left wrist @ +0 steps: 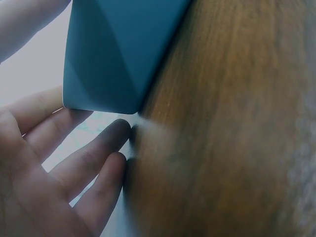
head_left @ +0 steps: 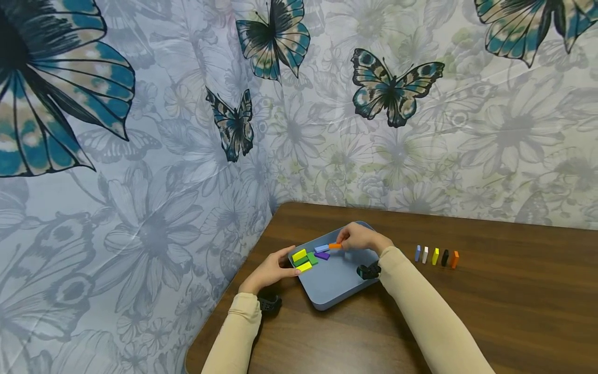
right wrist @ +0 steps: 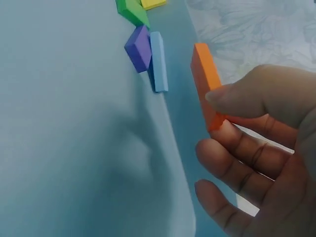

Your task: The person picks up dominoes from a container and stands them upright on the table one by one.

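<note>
A blue-grey tray (head_left: 327, 285) lies at an angle on the table. My left hand (head_left: 271, 269) holds its left end, thumb on the near side and fingers round the far corner. Over the tray's far side, my right hand (head_left: 362, 238) pinches an orange block (right wrist: 205, 74) between thumb and fingers. In the right wrist view, a light blue block (right wrist: 159, 61) sits against the tray wall beside a purple block (right wrist: 139, 49). Green blocks (head_left: 312, 258) and yellow blocks (head_left: 299, 255) are gathered at the tray's left end.
On the brown wooden table (head_left: 514, 301), right of the tray, small blocks stand upright in a row: blue (head_left: 418, 253), white (head_left: 425, 254), yellow (head_left: 435, 256), black (head_left: 445, 257) and orange (head_left: 455, 259). Butterfly-patterned cloth (head_left: 299, 156) hangs behind and to the left.
</note>
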Available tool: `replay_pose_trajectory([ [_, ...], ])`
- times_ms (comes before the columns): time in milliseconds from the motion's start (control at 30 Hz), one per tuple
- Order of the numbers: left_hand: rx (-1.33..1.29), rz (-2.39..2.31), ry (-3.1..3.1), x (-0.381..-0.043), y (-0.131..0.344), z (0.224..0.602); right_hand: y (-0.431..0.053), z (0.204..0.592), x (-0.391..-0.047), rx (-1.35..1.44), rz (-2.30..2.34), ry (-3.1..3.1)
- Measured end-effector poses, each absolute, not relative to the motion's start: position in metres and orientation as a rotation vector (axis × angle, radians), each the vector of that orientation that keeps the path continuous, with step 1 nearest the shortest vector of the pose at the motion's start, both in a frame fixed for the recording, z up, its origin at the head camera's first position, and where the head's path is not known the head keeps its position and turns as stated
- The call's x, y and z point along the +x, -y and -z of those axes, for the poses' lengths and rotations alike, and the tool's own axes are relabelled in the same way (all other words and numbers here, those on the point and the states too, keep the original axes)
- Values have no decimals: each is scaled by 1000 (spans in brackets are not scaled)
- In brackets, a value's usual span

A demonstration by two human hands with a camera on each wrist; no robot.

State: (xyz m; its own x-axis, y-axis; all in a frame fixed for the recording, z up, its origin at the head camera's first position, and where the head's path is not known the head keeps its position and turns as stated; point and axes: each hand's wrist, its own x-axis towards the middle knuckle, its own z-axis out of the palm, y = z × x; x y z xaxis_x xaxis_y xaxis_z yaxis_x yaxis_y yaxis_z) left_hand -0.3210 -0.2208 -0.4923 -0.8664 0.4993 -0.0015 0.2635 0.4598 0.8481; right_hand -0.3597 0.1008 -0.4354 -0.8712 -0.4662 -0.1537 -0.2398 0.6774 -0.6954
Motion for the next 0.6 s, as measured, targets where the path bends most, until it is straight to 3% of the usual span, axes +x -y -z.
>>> replay_pose_trajectory([
  [600, 622, -1362, -2463, -318, 217, 491, -118, 428, -338, -623, 1184, -2650],
])
